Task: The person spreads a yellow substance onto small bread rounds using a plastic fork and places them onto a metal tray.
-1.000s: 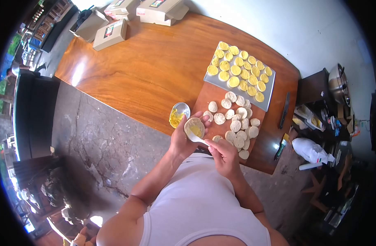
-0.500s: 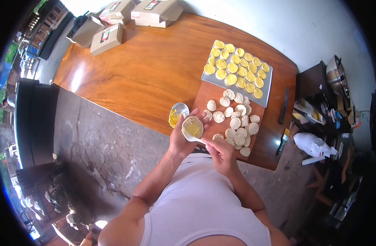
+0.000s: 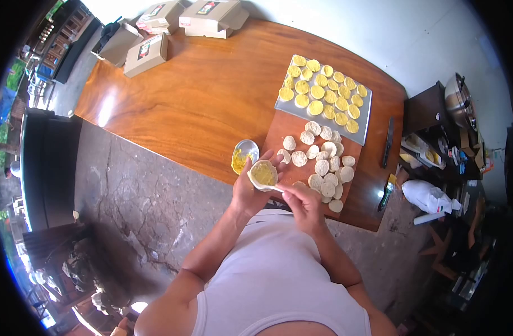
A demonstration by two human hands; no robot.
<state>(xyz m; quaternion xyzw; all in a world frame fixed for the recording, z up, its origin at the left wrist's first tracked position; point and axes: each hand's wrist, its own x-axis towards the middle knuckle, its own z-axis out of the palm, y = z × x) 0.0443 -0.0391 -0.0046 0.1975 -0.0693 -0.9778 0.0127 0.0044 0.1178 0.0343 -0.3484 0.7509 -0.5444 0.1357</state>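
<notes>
Cupped palm-up, my left hand [image 3: 245, 189] holds a pale bread round [image 3: 264, 172] with yellow spread over its inner face. My right hand [image 3: 304, 206] grips a slim white spreader [image 3: 274, 188], whose tip end is at the lower edge of that bread; its exact shape is partly hidden. Just beyond my left hand stands a small metal bowl [image 3: 252, 148] with yellow spread inside. Several plain bread rounds [image 3: 330, 178] lie piled on a reddish-brown board [image 3: 275, 136]. Behind them, a metal tray [image 3: 293, 112] carries rows of rounds coated in yellow.
A long dark knife [image 3: 388, 143] and a brush [image 3: 387, 193] lie along the table's right side. Cardboard boxes [image 3: 146, 55] stand at the far left of the wooden table [image 3: 200, 95]. A dark shelf [image 3: 424, 112] with a metal pot [image 3: 459, 101] is on the right.
The yellow spread now covers more of the bread round in my left hand. My right hand has shifted slightly with the spreader.
</notes>
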